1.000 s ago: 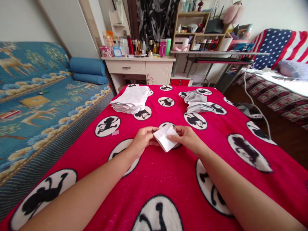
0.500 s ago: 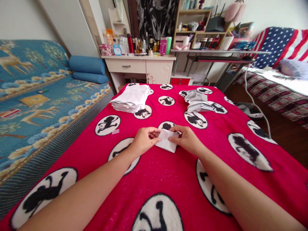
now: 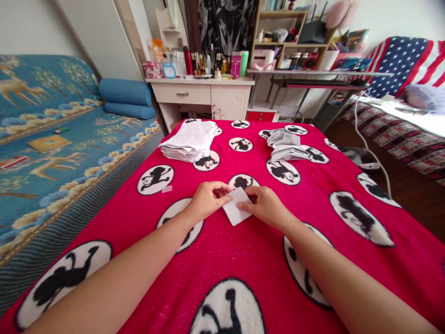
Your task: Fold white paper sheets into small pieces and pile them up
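Observation:
A small folded piece of white paper (image 3: 236,211) is held between my two hands above the red cloth, near the middle of the view. My left hand (image 3: 208,200) pinches its left edge, thumb on top and fingers behind. On the opposite side my right hand (image 3: 266,205) grips the paper, its thumb lying across the upper face. The fingers behind the paper are partly hidden. Farther back on the left lies a stack of white paper sheets (image 3: 190,139). A pile of folded papers (image 3: 287,144) rests at the back right.
The red cloth (image 3: 222,260) with black-and-white round prints covers the table. A small pale slip (image 3: 167,189) lies left of my hands. A blue sofa (image 3: 69,153) runs along the left; a white dresser (image 3: 198,88) with bottles stands behind, beside a desk (image 3: 320,74).
The folded paper has turned and now shows a plain, smooth face and a narrower shape. My right thumb has shifted slightly left and down; my left hand has hardly moved.

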Motion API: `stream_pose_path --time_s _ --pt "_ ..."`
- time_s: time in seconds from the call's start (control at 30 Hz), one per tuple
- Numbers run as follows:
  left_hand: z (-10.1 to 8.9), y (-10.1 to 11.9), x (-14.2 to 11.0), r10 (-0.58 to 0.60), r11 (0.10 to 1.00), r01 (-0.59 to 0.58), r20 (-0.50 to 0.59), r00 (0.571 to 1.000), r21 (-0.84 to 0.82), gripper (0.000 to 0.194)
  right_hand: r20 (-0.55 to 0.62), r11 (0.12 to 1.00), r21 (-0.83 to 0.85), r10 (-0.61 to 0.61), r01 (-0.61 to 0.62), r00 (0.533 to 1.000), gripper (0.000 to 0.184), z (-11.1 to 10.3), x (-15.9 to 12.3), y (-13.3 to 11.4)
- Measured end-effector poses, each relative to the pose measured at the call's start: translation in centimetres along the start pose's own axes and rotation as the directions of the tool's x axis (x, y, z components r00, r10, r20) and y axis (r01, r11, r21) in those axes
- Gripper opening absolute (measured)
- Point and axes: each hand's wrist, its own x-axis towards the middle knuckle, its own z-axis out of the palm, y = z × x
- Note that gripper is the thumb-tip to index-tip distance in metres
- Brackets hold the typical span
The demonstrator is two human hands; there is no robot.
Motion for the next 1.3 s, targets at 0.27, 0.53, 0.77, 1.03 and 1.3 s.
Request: stream_pose_path --time_s 0.27,0.53,0.77,1.03,1.3 --pt "0.1 0.0 -0.4 0.091 0.981 -0.106 0.092 0.992 0.165 0.015 0.028 0.988 0.149 -0.047 0.043 0.998 0.014 -0.1 0.2 0.7" --pt "-0.4 0.8 -0.4 0.266 0.933 -0.307 0.212 0.940 0.189 0.017 0.222 0.975 0.202 -0.134 0.089 0.966 0.023 -1.6 -0.3 -0.4" --pt "-1.3 1.0 -0.5 0.284 0.927 -0.348 0.347 0.894 0.138 0.025 0.354 0.960 0.239 -0.226 0.146 0.908 0.021 -2.7 -0.5 -0.6" --pt "-1.8 2.2 -0.5 0.255 0.915 -0.366 0.461 0.850 0.168 0.015 0.353 0.951 0.225 -0.281 0.210 0.892 0.013 -2.1 -0.1 -0.2" --pt "-1.3 1.2 -0.3 0.186 0.940 -0.272 0.359 0.914 0.206 0.022 0.226 0.997 0.010 -0.072 0.072 0.971 0.031 -1.1 -0.5 -0.5"
